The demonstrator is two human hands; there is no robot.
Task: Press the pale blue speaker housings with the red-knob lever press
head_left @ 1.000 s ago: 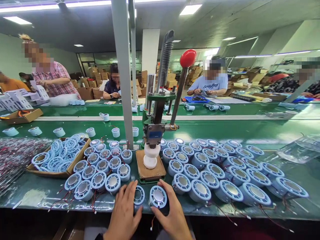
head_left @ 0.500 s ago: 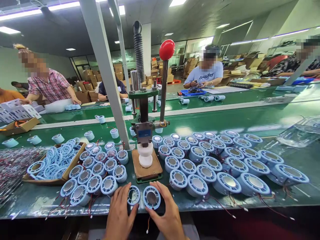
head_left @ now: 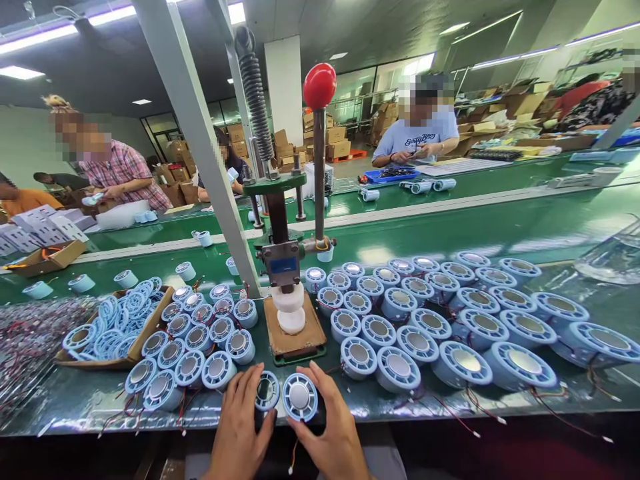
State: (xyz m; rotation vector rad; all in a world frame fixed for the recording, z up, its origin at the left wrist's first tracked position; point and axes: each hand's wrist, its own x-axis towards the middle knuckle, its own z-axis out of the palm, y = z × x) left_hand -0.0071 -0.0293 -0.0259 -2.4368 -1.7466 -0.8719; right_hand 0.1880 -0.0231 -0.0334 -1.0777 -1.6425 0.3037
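My left hand is curled round a light blue slotted plastic ring with a dark centre, held by its edge near the front of the bench. Just beside it, my right hand grips a light blue round housing with a silver disc in its middle, between thumb and fingers. Thin wires with a white plug hang below this housing. The two pieces are close together but apart. Behind my hands stands a hand press with white round pads over a brown base plate.
Similar blue housings with trailing wires stand in rows right of the press, and more at its left. A cardboard box holds loose blue rings. Wire bundles lie far left. Co-workers sit across the green conveyor.
The housing in my right hand has tilted, and its silver disc looks brighter. My left hand keeps its hold on the ring. The camera view has shifted a little.
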